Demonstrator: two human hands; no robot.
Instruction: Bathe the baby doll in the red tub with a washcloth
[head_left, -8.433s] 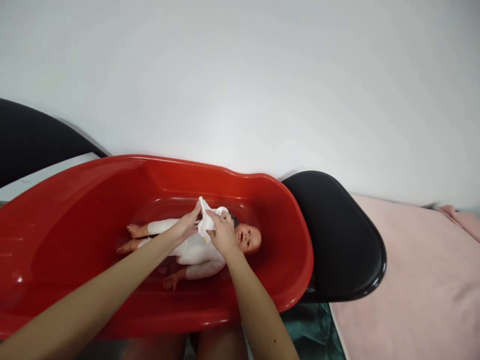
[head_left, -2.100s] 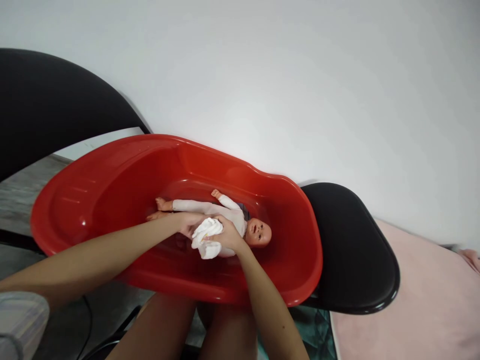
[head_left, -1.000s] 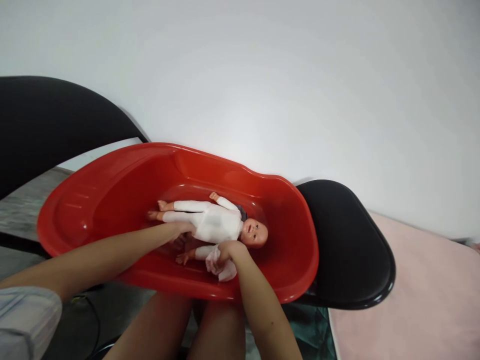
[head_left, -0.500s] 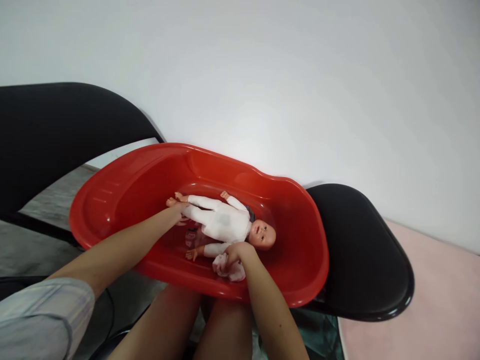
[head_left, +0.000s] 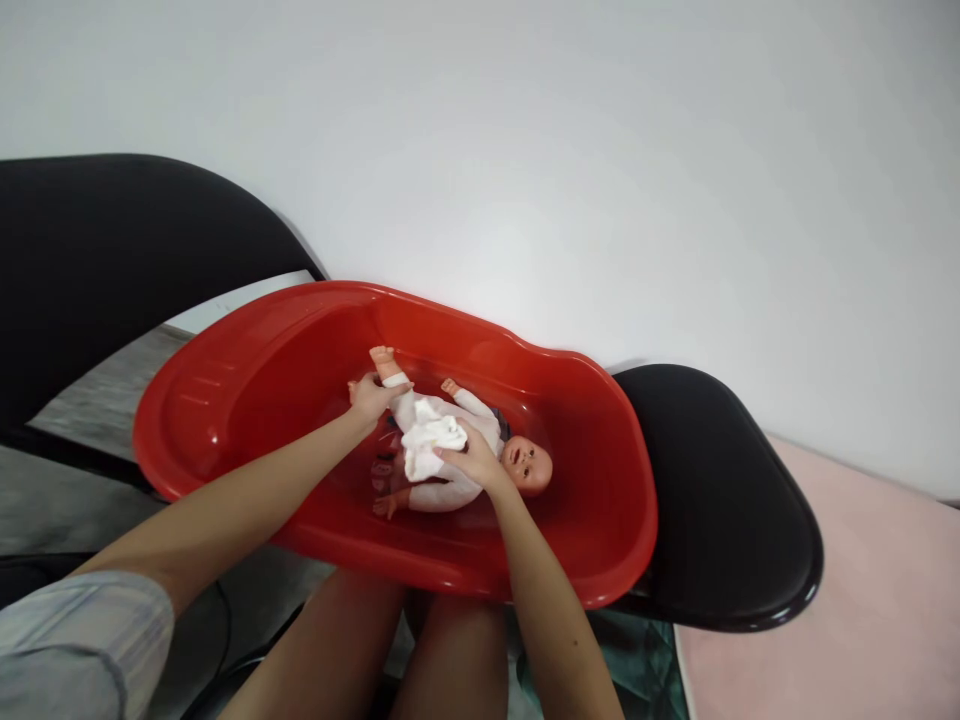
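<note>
Both hands engaged: doll and cloth inside the tub.
The bald baby doll in white long-sleeved clothing (head_left: 457, 490) lies face up in the glossy red plastic tub (head_left: 589, 430), head toward 4 o'clock, feet toward 10 o'clock. The left hand (head_left: 375, 397) grips a lower leg near the ankle. The right hand (head_left: 474, 457) grips the crumpled white fabric cloth (head_left: 431, 445) over the doll's torso. A rounded black padded seat (head_left: 724, 490) adjoins the tub at 3 o'clock.

Soft light is brightening the middle of the wall (head_left: 495, 240) and fading toward the corners; small glints are shining on the red tub (head_left: 585, 480), while the floor (head_left: 112, 410) is lying in shadow.
</note>
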